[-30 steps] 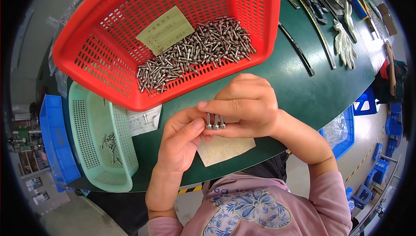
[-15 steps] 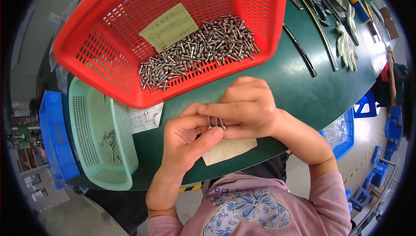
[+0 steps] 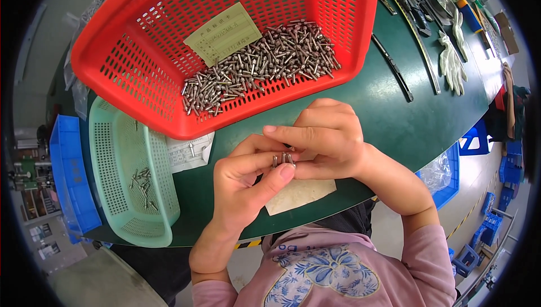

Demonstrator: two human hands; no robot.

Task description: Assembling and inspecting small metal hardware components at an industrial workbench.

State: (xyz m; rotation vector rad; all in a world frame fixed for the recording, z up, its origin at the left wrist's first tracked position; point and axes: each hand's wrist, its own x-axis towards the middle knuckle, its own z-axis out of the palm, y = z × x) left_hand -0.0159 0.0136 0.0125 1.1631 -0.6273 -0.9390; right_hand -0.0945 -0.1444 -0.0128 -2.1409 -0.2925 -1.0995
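Above the near edge of the table, my two hands meet around a few small silver headed metal pins point(image 3: 284, 159). My left hand point(image 3: 242, 174) pinches the pins between its thumb and bent fingers. From the other side, the fingertips of my right hand point(image 3: 332, 138) are bent in against them, with its index finger stretched over the top. The fingers hide part of the pins. A red perforated basket point(image 3: 344, 76) lies tilted beyond my hands, holding a heap of similar metal pins point(image 3: 265, 59) and a pale green printed card point(image 3: 222, 34).
Left stands a light green basket point(image 3: 163, 194) with some pins, beside a blue bin point(image 3: 73, 177). A tan sheet point(image 3: 301, 197) lies below my hands; a white paper point(image 3: 191, 152) carries one pin. White gloves point(image 3: 451, 62) and a black strip-like tool point(image 3: 391, 65) lie right.
My right index finger has lifted off the pins and moved slightly up. The pins sit closer together and show less length between the fingers. My left hand has barely moved.
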